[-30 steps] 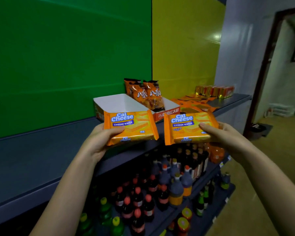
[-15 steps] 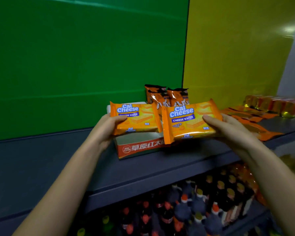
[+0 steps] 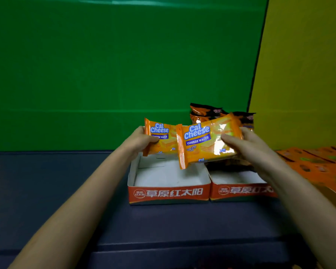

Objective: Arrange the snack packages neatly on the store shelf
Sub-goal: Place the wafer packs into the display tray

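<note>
My left hand (image 3: 142,141) grips an orange Cal Cheese wafer pack (image 3: 161,137) by its left edge, above the back of the left display box (image 3: 169,193). That box is white inside with a red front and holds nothing that I can see. My right hand (image 3: 246,144) holds a second Cal Cheese wafer pack (image 3: 206,141), tilted and overlapping the first, over the seam between the left box and the right display box (image 3: 241,191). Dark orange snack bags (image 3: 206,113) stand upright at the back of the right box, partly hidden by the pack.
Both boxes sit on a dark blue shelf (image 3: 66,191) backed by a green panel (image 3: 114,65) and a yellow panel (image 3: 303,74). Flat orange packages (image 3: 318,164) lie in a row on the shelf to the right.
I have stepped closer and now look down into the boxes. Both packs have moved forward over the boxes and come together; the right one has tilted and now overlaps the left one.
</note>
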